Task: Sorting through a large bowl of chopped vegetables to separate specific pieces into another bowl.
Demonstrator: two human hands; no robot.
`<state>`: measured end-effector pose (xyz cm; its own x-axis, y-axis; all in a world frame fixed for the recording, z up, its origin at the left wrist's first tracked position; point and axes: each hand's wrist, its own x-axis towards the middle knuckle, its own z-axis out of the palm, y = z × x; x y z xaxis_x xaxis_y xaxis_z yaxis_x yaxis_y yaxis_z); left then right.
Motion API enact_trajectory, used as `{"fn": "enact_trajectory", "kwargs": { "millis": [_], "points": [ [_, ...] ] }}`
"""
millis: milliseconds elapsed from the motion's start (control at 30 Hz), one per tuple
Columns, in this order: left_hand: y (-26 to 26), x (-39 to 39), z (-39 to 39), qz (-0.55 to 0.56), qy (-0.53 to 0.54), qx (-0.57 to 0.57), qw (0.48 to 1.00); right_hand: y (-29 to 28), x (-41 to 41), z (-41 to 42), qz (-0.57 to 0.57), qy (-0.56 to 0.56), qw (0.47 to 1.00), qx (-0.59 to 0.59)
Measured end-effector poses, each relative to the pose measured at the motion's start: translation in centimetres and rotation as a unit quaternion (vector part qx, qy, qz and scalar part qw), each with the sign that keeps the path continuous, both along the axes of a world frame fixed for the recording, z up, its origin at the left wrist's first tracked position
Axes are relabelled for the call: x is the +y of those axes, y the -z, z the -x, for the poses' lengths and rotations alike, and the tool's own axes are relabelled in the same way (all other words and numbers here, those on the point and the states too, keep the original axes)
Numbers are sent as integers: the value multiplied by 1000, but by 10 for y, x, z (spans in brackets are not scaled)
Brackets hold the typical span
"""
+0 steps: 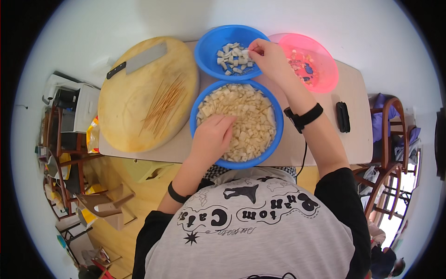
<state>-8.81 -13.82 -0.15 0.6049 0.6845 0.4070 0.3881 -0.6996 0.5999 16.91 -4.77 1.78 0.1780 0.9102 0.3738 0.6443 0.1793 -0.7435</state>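
A blue plastic basin (279, 122) full of pale cut food pieces (249, 118) in liquid stands before me. My left hand (215, 134) is over its left part, fingertips at the pieces; whether it holds one is hidden. Behind it is a second blue basin (209, 45) with fewer pale pieces (234, 55). Above that basin's right side my right hand (261, 52) pinches a small whitish piece (245, 52) between thumb and fingers. On the left, a round wooden chopping board (122, 101) bears a cleaver (146, 58) with a black handle and a loose pile of thin wooden skewers (163, 106).
A pink translucent basin (329, 66) with small scraps stands at the back right against the wall. A black oblong object (343, 117) lies on the table (355, 139) at the right. A black cable hangs over the front edge. Wooden chairs (385, 132) stand beyond the right end.
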Motion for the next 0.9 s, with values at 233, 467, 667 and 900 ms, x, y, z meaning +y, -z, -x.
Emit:
{"fn": "enact_trajectory", "kwargs": {
  "millis": [233,467,667,900],
  "points": [
    [0,-4,1,7,-17,-10,1000,26,11,-4,53,1,997,-48],
    [-1,-4,1,19,-32,-3,999,-11,-33,11,31,-55,996,-55],
    [1,-4,2,21,-21,-13,999,-7,-81,26,41,-101,953,-281],
    [2,-3,2,14,-13,-18,1000,5,-86,27,-14,-80,958,-276]
  ]
}}
